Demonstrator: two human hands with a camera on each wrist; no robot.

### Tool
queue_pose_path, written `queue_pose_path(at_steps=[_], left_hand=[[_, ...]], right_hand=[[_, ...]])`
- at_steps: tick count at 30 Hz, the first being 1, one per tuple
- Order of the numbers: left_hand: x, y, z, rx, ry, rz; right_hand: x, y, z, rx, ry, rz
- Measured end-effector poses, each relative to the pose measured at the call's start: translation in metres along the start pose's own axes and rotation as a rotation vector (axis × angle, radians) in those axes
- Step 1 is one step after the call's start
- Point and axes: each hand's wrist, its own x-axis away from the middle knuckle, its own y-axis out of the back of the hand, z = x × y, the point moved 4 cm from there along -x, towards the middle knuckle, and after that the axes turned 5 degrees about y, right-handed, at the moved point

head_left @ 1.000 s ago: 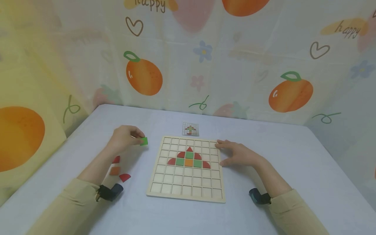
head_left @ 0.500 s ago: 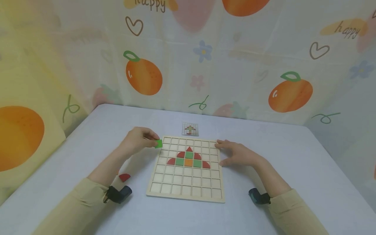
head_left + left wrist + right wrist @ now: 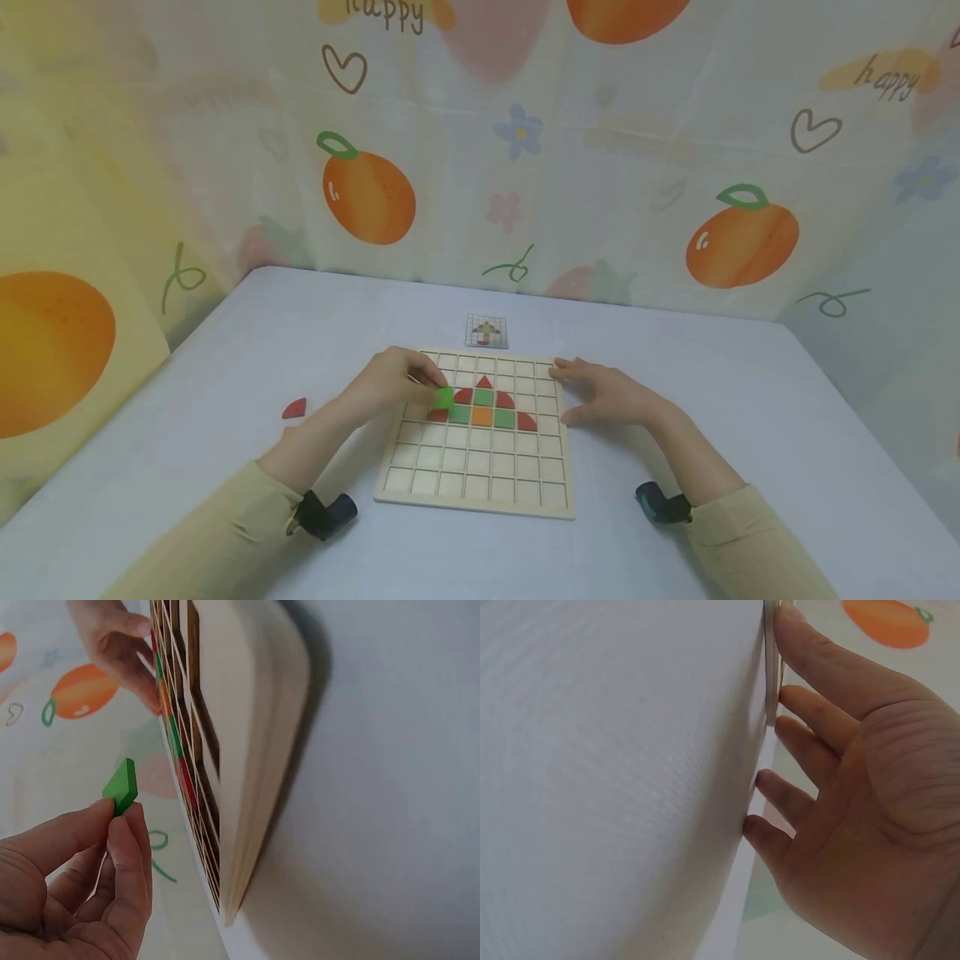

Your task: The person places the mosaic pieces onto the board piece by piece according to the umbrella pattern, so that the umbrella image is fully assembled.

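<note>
Between thumb and fingertips my left hand (image 3: 393,382) pinches a green square tile (image 3: 122,787), held above the left part of the wooden grid board (image 3: 474,492). In the head view the tile overlaps a red quarter-round tile (image 3: 438,415) in the board. Red, green and orange tiles fill several cells, with a red triangle (image 3: 483,382) at the top and an orange square (image 3: 482,416) in the middle. My right hand (image 3: 611,393) rests at the board's right edge, fingers spread, thumb and fingertips touching the rim.
A small pattern card (image 3: 486,331) lies behind the board. To the left, a loose red quarter-round tile (image 3: 295,408) lies on the white table (image 3: 652,554); other loose pieces there are mostly hidden by the left forearm. A printed cloth (image 3: 517,208) hangs behind.
My left hand has carried the green square tile rightward from beside the board to over its left cells. The right hand has stayed at the board's edge.
</note>
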Motion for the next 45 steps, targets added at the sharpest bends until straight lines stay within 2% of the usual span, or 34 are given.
queue_pose_path(at_steps=[4,13,27,38,45], left_hand=[[0.002,-0.011,-0.007,-0.012,-0.038,0.015],[0.004,-0.041,-0.023,-0.034,-0.173,0.107],[0.006,-0.055,-0.024,-0.095,-0.185,0.127],[0.007,-0.055,-0.024,-0.112,-0.163,0.108],[0.008,-0.055,-0.024,-0.117,-0.187,0.11]], right_hand=[[0.0,0.0,0.0,0.001,0.004,-0.001],[0.001,0.001,0.003,-0.002,-0.003,-0.001],[0.004,0.002,0.006,-0.014,0.01,-0.007],[0.003,0.001,0.004,-0.01,0.005,-0.006],[0.002,0.001,0.003,-0.008,0.005,-0.006]])
